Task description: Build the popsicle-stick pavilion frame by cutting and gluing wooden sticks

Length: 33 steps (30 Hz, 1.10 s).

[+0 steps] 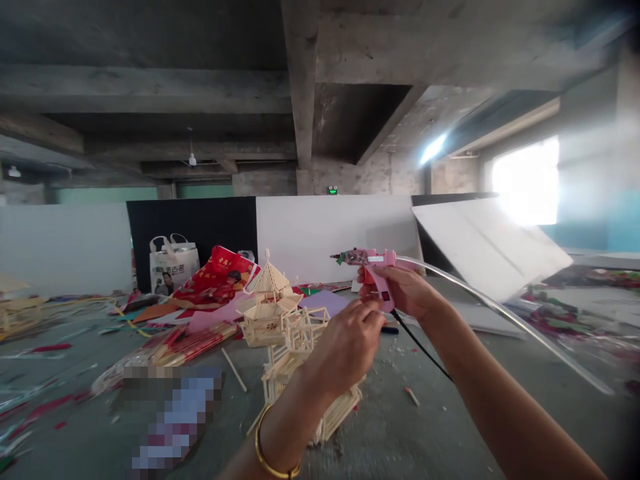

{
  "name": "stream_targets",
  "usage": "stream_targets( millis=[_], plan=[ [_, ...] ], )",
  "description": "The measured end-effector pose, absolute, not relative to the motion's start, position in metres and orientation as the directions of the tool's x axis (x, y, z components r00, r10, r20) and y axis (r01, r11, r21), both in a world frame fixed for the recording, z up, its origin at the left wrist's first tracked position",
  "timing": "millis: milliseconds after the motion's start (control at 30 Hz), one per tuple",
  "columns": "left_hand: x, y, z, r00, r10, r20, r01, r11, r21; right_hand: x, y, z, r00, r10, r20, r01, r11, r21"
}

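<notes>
My right hand (407,291) is wrapped round the handle of a pink hot glue gun (376,259), whose nozzle points left. A long clear glue stick (480,297) runs out of its back and curves down to the right, and a black cord hangs from the handle. Close against the handle, my left hand (347,343) is closed with fingertips pinched; what they hold, if anything, is too small to name. Behind and below the left hand stands a model pagoda (270,303) built of thin wooden sticks, its lower part partly hidden by my left forearm.
Bundled wooden sticks (200,341) lie on the floor at left, near a red printed bag (217,277) and a white carrier bag (173,263). Another stick model (20,313) is at far left. A white board (490,243) leans at right, beside scraps (565,300).
</notes>
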<state>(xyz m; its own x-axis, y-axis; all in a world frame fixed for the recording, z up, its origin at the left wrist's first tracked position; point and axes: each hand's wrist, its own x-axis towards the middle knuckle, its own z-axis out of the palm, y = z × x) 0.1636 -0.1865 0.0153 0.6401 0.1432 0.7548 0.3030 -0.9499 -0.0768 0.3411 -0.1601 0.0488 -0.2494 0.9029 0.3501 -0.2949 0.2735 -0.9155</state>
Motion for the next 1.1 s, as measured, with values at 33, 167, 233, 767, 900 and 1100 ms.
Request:
stream_targets(
  millis=[33,167,233,767,900,1100],
  plan=[
    [0.165,-0.187,0.013,0.658,0.126,0.742,0.326,-0.936,-0.130,0.341,-0.163,0.050,-0.262,0.896,0.358,-0.303,0.276,-0.912],
    [0.164,-0.187,0.009,0.698,0.112,0.708,0.408,-0.874,-0.264,0.339,-0.170,0.054,-0.326,0.861,0.391,-0.340,0.279,-0.898],
    [0.164,-0.187,0.008,0.706,0.105,0.700,0.438,-0.842,-0.315,0.339,-0.170,0.055,-0.331,0.859,0.391,-0.345,0.275,-0.897],
    [0.170,-0.200,0.010,0.717,0.135,0.684,0.481,-0.806,-0.345,0.335,-0.163,0.049,-0.303,0.898,0.318,-0.339,0.210,-0.917],
    [0.154,-0.197,0.025,0.580,0.201,0.789,0.425,-0.901,-0.083,0.340,-0.165,0.053,-0.227,0.908,0.353,-0.318,0.273,-0.908],
    [0.106,-0.156,0.047,0.256,0.629,0.734,0.317,-0.772,0.551,0.340,-0.167,0.052,-0.262,0.882,0.391,-0.092,0.381,-0.920]
  ],
)
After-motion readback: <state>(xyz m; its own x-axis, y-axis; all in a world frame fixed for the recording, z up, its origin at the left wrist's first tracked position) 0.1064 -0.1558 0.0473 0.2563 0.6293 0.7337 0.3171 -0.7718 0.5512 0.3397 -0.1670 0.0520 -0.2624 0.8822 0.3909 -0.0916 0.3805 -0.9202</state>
